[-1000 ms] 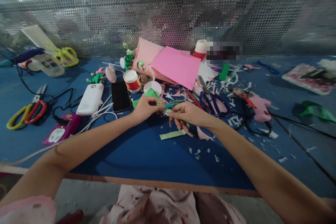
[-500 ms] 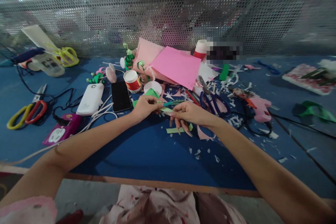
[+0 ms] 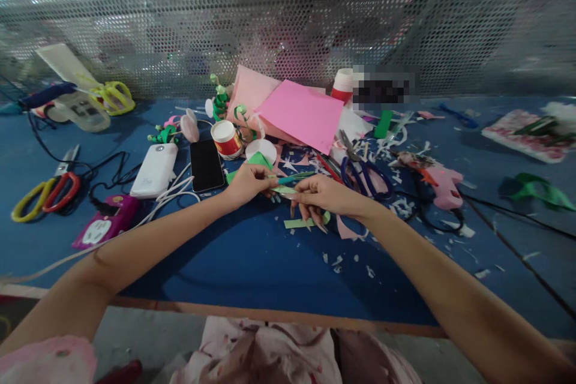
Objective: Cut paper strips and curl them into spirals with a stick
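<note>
My left hand (image 3: 252, 184) is closed in a pinch on one end of a light green paper strip (image 3: 284, 190). My right hand (image 3: 321, 195) pinches the strip's other end, its lower fingers hanging loosely curled. Just above the strip, a thin teal stick-like piece (image 3: 288, 179) runs between the hands; which fingers hold it, I cannot tell. Beneath my right fingers, another light green strip (image 3: 297, 224) lies on the blue table (image 3: 216, 270). Some darker green paper (image 3: 260, 159) sits behind my left hand, by a white round lid.
Blue-handled scissors (image 3: 360, 171) and a pink glue gun (image 3: 445, 186) lie to the right among paper scraps. Pink paper sheets (image 3: 301, 114) and a red-and-white tub (image 3: 226, 139) are behind. Leftward are a phone (image 3: 207, 165), a white power bank (image 3: 155, 171) and red-and-yellow scissors (image 3: 47, 195).
Very little differs. The view has shifted slightly, and both hands keep their pinch on the light green strip in nearly the same place.
</note>
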A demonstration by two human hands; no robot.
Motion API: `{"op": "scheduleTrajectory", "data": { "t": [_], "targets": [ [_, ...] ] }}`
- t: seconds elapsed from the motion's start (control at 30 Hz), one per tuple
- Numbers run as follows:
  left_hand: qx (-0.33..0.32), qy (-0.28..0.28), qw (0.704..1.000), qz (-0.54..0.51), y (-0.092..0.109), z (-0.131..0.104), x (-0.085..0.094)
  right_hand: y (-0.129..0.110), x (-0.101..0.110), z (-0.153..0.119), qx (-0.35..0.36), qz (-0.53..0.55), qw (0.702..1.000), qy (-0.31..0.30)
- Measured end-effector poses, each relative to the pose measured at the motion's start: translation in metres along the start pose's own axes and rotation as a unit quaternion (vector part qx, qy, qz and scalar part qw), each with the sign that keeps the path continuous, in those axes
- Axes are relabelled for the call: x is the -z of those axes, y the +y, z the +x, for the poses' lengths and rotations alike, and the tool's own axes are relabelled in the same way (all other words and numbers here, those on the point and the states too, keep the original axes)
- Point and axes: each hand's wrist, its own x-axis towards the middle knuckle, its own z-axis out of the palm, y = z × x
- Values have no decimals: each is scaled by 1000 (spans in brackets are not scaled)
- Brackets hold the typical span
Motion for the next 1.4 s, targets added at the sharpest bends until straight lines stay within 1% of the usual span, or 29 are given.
{"op": "scheduleTrajectory", "data": {
  "t": [0.1, 0.2, 0.27, 0.37, 0.43, 0.63, 0.93, 1.07, 1.17, 1.27, 1.4],
  "targets": [
    [-12, -11, 999, -39, -1, 1, 2, 2, 0, 1, 2, -1, 1000, 6],
    [-21, -34, 995, -87, -2, 2, 4, 4, 0, 1, 6, -2, 1000, 9],
    [-23, -42, 996, -71, -2, 1, 4, 4, 0, 1, 10, -5, 1000, 14],
    [-25, -37, 999, -10, -1, -1, 2, 4, 1, 2, 15, -14, 999, 25],
    [-19, -34, 999, 10, 0, -2, 0, 3, 1, 2, 13, -18, 999, 29],
    [0, -36, 999, 18, 0, -1, 0, 0, 1, 1, 2, -29, 999, 31],
    [15, -53, 998, 32, 2, 0, 2, 4, 1, 1, -8, -30, 999, 24],
    [32, -57, 998, -3, 2, 1, 3, 4, 1, 2, -6, -26, 999, 19],
    [29, -56, 995, -77, 0, 2, 5, 6, 1, 3, 6, -11, 999, 35],
    [6, -50, 989, -141, -4, 4, 7, 9, 0, 6, 20, 17, 997, 67],
    [-42, -55, 989, -133, -7, 3, 5, 11, -1, 8, 38, 49, 994, 90]
  ]
}}
